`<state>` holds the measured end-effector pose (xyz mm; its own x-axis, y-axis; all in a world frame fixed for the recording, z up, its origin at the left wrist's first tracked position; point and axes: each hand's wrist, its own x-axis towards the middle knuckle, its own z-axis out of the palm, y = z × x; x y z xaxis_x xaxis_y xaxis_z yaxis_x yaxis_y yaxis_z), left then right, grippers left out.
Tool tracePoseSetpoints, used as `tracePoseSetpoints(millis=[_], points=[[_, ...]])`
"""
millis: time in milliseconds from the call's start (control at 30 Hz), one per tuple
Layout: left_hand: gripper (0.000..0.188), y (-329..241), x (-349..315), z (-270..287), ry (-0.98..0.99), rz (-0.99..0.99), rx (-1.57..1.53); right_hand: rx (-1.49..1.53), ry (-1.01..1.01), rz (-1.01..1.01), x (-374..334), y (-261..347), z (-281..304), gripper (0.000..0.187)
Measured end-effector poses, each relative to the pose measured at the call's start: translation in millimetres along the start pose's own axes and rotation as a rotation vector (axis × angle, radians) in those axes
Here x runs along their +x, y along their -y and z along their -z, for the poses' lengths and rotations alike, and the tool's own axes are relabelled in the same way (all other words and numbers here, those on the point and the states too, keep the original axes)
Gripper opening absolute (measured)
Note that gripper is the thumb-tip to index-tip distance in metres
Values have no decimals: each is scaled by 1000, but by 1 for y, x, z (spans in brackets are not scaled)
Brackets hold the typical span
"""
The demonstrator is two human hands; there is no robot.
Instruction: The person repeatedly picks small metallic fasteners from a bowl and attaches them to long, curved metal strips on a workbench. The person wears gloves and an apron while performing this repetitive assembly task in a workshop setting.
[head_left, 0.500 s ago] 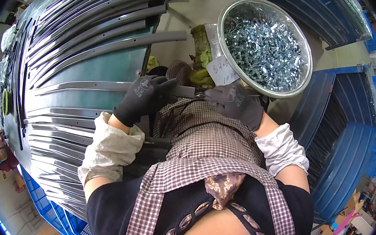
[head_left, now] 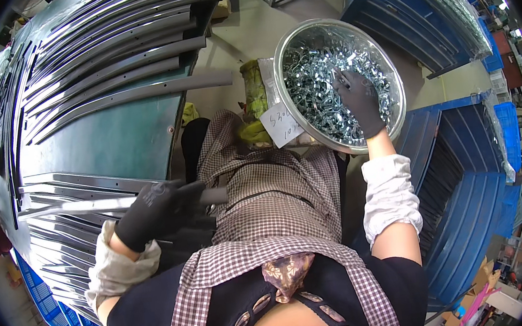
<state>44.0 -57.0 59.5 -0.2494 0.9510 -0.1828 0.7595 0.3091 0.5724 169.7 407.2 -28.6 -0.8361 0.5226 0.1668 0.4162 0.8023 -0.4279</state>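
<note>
Steel bowl (head_left: 393, 77) brimming with shiny metal clips (head_left: 315, 73). Right hand (head_left: 360, 101) down among them, fingers curled, catch impossible to tell. Left hand (head_left: 151, 213) clamped round a grey strip (head_left: 73, 209) at the table (head_left: 98, 143) edge. Blue bins (head_left: 460, 159) alongside, contents hard to make out.

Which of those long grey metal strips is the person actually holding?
The near strip across the lap, gripped by the gloved left hand; the other strips lie untouched on the table.

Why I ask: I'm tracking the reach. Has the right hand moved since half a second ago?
Yes. The right hand has gone from the lap up into the metal bowl, among the small metal parts.
</note>
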Motion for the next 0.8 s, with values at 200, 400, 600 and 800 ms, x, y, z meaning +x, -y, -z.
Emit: tracePoseSetpoints(millis=[200, 400, 600, 800], points=[[47, 13, -8, 43, 120, -61, -96, -448, -13, -32, 39, -14, -47, 37], [41, 80, 64, 52, -466, -9, 407, -308, 10, -86, 33, -22, -45, 29], [41, 133, 109, 29, -681, -28, 566, -77, -123, -132, 27, -32, -43, 29], [32, 100, 94, 10, -567, -64, 476, 665, -30, -293, 25, -45, -31, 26]])
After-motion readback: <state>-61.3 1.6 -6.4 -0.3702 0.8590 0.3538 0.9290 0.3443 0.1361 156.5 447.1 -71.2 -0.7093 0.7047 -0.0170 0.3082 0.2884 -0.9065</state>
